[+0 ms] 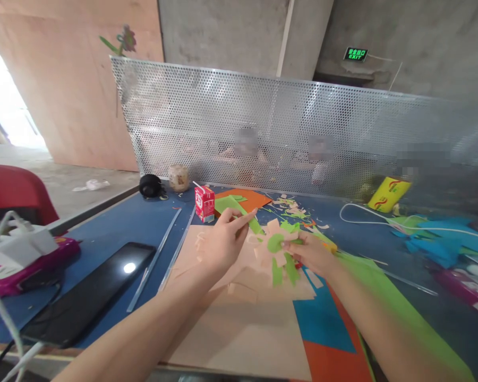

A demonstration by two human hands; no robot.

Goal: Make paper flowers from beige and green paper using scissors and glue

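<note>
Pinching a green paper strip (252,222) between thumb and forefinger, the left hand (222,245) hovers above the peach sheet (239,329) on the blue table (115,228). Just beside it, the right hand (311,253) has its fingers clamped on a paper flower (276,245) (peach petals, green centre), held a little above the sheet. A red carton (204,203) stands behind, and a black tablet (91,292) lies off to the left.
</note>
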